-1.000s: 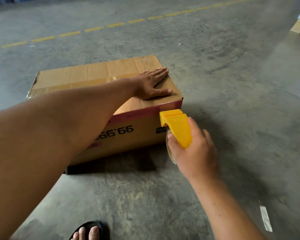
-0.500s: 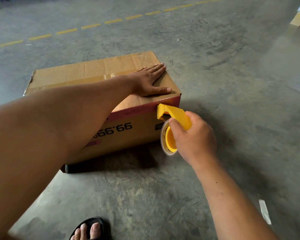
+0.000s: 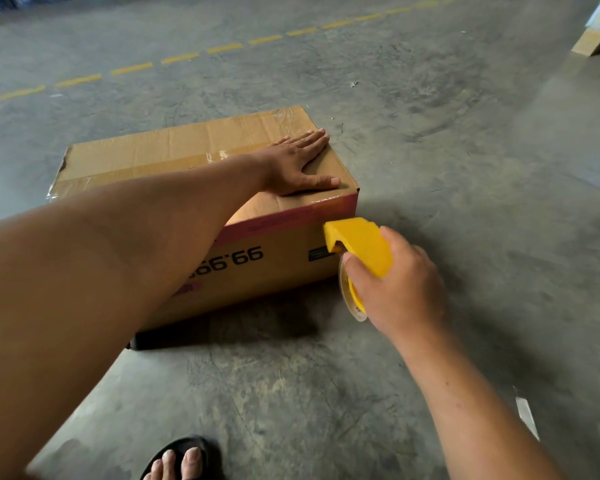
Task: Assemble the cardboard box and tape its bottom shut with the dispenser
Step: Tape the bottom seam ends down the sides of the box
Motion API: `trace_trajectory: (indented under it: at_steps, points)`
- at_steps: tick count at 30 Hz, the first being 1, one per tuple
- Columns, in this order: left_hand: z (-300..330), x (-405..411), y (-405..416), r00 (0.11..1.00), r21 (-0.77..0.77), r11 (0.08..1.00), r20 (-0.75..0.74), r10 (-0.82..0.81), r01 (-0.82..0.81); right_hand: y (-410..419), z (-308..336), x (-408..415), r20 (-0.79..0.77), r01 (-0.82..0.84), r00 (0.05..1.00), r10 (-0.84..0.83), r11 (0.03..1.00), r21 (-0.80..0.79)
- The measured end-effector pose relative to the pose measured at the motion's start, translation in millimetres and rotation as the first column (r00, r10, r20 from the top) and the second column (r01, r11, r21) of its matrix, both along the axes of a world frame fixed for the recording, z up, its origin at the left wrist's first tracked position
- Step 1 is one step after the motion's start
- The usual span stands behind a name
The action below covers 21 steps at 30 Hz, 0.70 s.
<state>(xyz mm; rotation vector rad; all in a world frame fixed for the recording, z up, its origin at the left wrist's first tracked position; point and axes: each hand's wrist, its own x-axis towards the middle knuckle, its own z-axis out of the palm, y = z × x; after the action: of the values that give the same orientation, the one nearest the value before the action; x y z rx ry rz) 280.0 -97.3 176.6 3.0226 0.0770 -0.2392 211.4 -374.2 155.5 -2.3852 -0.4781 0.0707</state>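
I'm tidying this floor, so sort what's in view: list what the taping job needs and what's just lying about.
In use:
cardboard box
yellow tape dispenser
left hand, flat on the box
right hand, gripping the dispenser

Lying about:
cardboard piece, far right
tape scrap on the floor

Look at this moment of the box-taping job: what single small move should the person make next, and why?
Probably draw the yellow tape dispenser up over the box's near top edge and along the top. Its nose sits against the cardboard box side just under that edge, gripped by the right hand, while the left hand lies flat on the flaps, bracing them for the pass.
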Motion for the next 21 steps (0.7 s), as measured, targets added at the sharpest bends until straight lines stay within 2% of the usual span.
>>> trace_trajectory:
  at_steps: [5,8,10,11,12,13,15,16,18,19,21]
  points:
    - [1,-5,-4,1.0,0.011,1.0,0.019,-0.005,0.004,-4,39,4,0.178,-0.04,0.983,0.035,0.999,0.024]
    - [-1,-5,-2,0.998,-0.004,1.0,0.053,0.026,-0.026,3,64,8,0.222,-0.077,0.973,0.069,0.997,0.029]
    - [0,-8,-2,0.988,-0.156,0.984,0.118,0.104,-0.085,11,78,11,0.241,-0.115,0.965,0.105,0.993,0.024]
    - [2,-10,-3,0.969,-0.289,0.948,0.167,0.183,-0.129,16,84,13,0.25,-0.133,0.96,0.123,0.991,0.024]
    - [5,-12,-3,0.934,-0.452,0.875,0.209,0.29,-0.17,23,89,15,0.261,-0.152,0.955,0.14,0.988,0.025]
    - [9,-15,-3,0.884,-0.624,0.759,0.231,0.406,-0.185,30,94,17,0.271,-0.171,0.95,0.157,0.985,0.026]
    - [24,-24,5,0.797,-0.883,0.445,0.158,0.582,-0.15,47,101,20,0.285,-0.206,0.939,0.191,0.978,0.025]
    - [32,-30,12,0.789,-0.943,0.302,0.078,0.61,-0.14,56,104,20,0.289,-0.225,0.934,0.208,0.974,0.025]
    - [44,-46,26,0.821,-0.974,0.102,-0.111,0.56,-0.2,74,106,20,0.291,-0.26,0.927,0.238,0.965,0.038]
    - [48,-53,32,0.834,-0.965,0.04,-0.202,0.513,-0.259,82,106,18,0.292,-0.276,0.923,0.251,0.96,0.047]
    - [48,-66,46,0.841,-0.939,-0.025,-0.318,0.438,-0.342,99,104,15,0.297,-0.31,0.913,0.279,0.948,0.063]
